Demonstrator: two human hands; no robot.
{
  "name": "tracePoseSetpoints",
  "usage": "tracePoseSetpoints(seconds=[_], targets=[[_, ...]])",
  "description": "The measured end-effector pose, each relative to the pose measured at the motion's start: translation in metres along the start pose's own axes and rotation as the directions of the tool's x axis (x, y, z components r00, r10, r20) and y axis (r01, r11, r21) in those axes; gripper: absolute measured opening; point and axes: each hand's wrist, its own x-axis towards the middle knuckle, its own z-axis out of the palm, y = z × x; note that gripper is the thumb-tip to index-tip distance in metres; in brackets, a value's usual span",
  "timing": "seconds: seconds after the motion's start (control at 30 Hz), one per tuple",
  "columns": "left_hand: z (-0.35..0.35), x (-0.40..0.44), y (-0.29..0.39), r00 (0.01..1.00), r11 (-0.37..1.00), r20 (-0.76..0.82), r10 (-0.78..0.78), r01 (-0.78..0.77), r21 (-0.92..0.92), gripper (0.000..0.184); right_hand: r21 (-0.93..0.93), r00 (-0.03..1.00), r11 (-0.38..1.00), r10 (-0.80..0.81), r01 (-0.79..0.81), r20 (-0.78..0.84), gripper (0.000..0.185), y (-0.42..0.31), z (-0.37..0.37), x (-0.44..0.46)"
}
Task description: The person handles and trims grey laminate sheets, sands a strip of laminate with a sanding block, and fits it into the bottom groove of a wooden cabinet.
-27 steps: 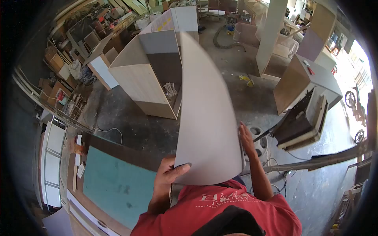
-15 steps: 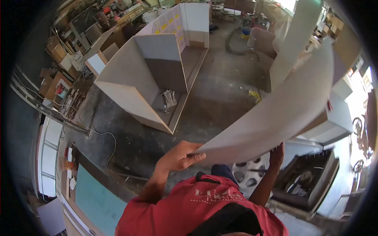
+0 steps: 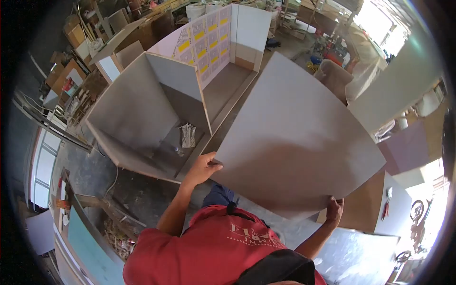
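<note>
A large grey flat panel (image 3: 299, 137) is held up in front of the body, its broad face turned toward the camera. My left hand (image 3: 202, 170) grips its left edge near the lower corner, thumb on the near face. At the lower right edge my right hand (image 3: 335, 211) has its fingers closed on the panel. Left of the panel stands an open wooden cabinet frame (image 3: 137, 109) with a divider, and a bundle of pale strips (image 3: 188, 135) lies inside it.
A green-topped bench (image 3: 90, 242) is at the lower left. On the right stand a brown box-like cabinet (image 3: 368, 204) and a tall pale board (image 3: 403, 85). Scrap wood (image 3: 116, 235) lies beside the bench. Red-handled pliers (image 3: 386, 204) rest on the cabinet.
The panel has swung from edge-on to facing the camera, both hands still on it. The view has moved closer to the cabinet frame, which now shows more of its inside.
</note>
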Motion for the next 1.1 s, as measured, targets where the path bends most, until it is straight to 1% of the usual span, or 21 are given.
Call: tracePoseSetpoints(seconds=[0.1, 0.2, 0.23, 0.27, 0.3, 0.33, 0.4, 0.43, 0.47, 0.5, 0.53, 0.57, 0.6, 0.67, 0.73, 0.8, 0.87, 0.9, 0.97, 1.0, 1.1], targets=[[-0.005, 0.090, -0.050, 0.999, 0.999, -0.015, -0.029, 0.029, -0.034, 0.021, 0.067, 0.999, 0.996, -0.051, 0.052, -0.017, 0.045, -0.019, 0.036, 0.078], [-0.006, 0.203, -0.075, 1.000, 0.991, 0.000, -0.009, 0.009, -0.133, 0.024, 0.068, 0.990, 0.991, -0.111, 0.117, -0.086, 0.052, -0.052, 0.102, 0.159], [-0.010, 0.246, -0.090, 1.000, 0.990, -0.003, 0.001, -0.001, -0.139, 0.024, 0.032, 0.979, 0.991, -0.124, 0.131, -0.163, 0.054, -0.063, 0.132, 0.183], [-0.009, 0.288, -0.106, 1.000, 1.000, -0.012, -0.028, 0.028, 0.003, 0.031, -0.012, 0.961, 0.990, -0.142, 0.143, -0.237, 0.056, -0.077, 0.156, 0.206], [-0.014, 0.340, -0.119, 0.999, 0.987, -0.032, -0.041, 0.046, 0.154, 0.037, -0.010, 0.959, 0.986, -0.165, 0.167, -0.231, 0.056, -0.083, 0.181, 0.240], [-0.014, 0.381, -0.138, 0.999, 0.988, -0.031, -0.040, 0.044, 0.147, 0.037, -0.019, 0.964, 0.987, -0.162, 0.162, -0.212, 0.054, -0.081, 0.199, 0.266], [0.001, 0.460, -0.170, 0.912, 0.998, -0.411, 0.014, 0.013, 0.064, 0.048, -0.049, 0.969, 0.985, -0.169, 0.163, -0.180, 0.053, -0.092, 0.230, 0.327], [0.001, 0.494, -0.181, 0.909, 0.998, -0.416, 0.006, 0.020, 0.058, 0.048, -0.192, 0.946, 0.940, -0.305, 0.281, -0.108, 0.048, -0.097, 0.252, 0.361], [-0.007, 0.520, -0.191, 0.918, 0.986, -0.378, -0.122, 0.154, 0.056, 0.048, -0.312, 0.910, 0.868, -0.414, 0.386, -0.026, 0.043, -0.100, 0.276, 0.385], [-0.019, 0.537, -0.198, 0.907, 0.954, -0.336, -0.253, 0.291, 0.068, 0.048, -0.303, 0.919, 0.880, -0.393, 0.366, -0.034, 0.043, -0.107, 0.301, 0.405], [-0.028, 0.547, -0.198, 0.905, 0.949, -0.335, -0.261, 0.305, 0.083, 0.048, -0.439, 0.933, 0.832, -0.358, 0.341, 0.046, 0.037, -0.119, 0.327, 0.427], [-0.034, 0.562, -0.192, 0.935, 0.940, -0.242, -0.258, 0.301, 0.162, 0.047, -0.562, 0.938, 0.755, -0.324, 0.337, 0.127, 0.031, -0.132, 0.352, 0.455], [-0.038, 0.576, -0.190, 0.954, 0.928, -0.150, -0.259, 0.289, 0.234, 0.046, -0.555, 0.937, 0.759, -0.325, 0.341, 0.132, 0.031, -0.137, 0.376, 0.485], [-0.038, 0.583, -0.240, 0.971, 0.976, -0.132, -0.197, 0.208, 0.071, 0.047, -0.508, 0.876, 0.724, -0.456, 0.467, 0.157, 0.027, -0.140, 0.417, 0.543], [-0.048, 0.572, -0.229, 0.945, 0.944, -0.143, -0.293, 0.310, 0.111, 0.047, -0.466, 0.870, 0.741, -0.466, 0.484, 0.163, 0.026, -0.140, 0.454, 0.608], [-0.051, 0.563, -0.260, 0.815, 0.822, -0.184, -0.549, 0.566, 0.057, 0.045, -0.416, 0.862, 0.758, -0.478, 0.502, 0.169, 0.027, -0.142, 0.492, 0.678], [-0.041, 0.544, -0.365, 0.769, 0.824, -0.369, -0.522, 0.567, 0.016, 0.042, -0.414, 0.809, 0.710, -0.573, 0.570, 0.130, 0.027, -0.147, 0.531, 0.754], [-0.041, 0.522, -0.377, 0.744, 0.814, -0.412, -0.526, 0.581, 0.012, 0.039, -0.399, 0.811, 0.716, -0.567, 0.573, 0.147, 0.027, -0.151, 0.557, 0.792], [-0.028, 0.513, -0.365, 0.463, 0.666, -0.498, -0.733, 0.637, -0.389, 0.035, -0.305, 0.816, 0.761, -0.564, 0.572, 0.123, 0.029, -0.160, 0.606, 0.863], [-0.021, 0.524, -0.343, 0.200, 0.454, -0.413, -0.888, 0.512, -0.729, 0.032, -0.267, 0.792, 0.747, -0.594, 0.609, 0.141, 0.030, -0.167, 0.634, 0.898], [0.014, 0.510, -0.356, -0.023, 0.253, -0.258, -0.966, 0.130, -0.959, 0.028, -0.147, 0.760, 0.748, -0.620, 0.647, 0.195, 0.029, -0.184, 0.714, 0.993]])
